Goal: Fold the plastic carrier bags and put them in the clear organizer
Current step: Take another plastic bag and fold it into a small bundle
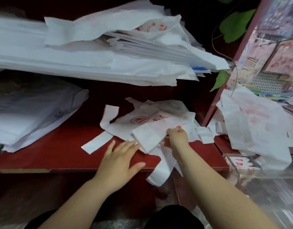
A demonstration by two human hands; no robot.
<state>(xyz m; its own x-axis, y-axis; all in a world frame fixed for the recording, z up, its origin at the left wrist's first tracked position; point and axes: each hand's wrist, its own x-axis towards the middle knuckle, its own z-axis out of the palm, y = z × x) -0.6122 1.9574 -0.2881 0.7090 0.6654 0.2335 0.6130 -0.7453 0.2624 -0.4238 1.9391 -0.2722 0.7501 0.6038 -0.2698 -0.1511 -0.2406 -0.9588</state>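
A white plastic carrier bag (149, 136) with red print lies partly folded on the red shelf (59, 149), atop a small heap of similar bags (152, 113). My right hand (177, 136) pinches the folded bag's right edge. My left hand (121, 156) lies flat on the shelf with straight fingers, its fingertips at the bag's left edge. A clear organizer (245, 162) with folded bags inside stands at the lower right.
A thick stack of white bags (93, 63) fills the upper shelf. More bags (26, 116) lie at the left, and one (251, 123) drapes at the right over the organizer. A red post (225, 83) and green leaves (233, 25) stand at the right.
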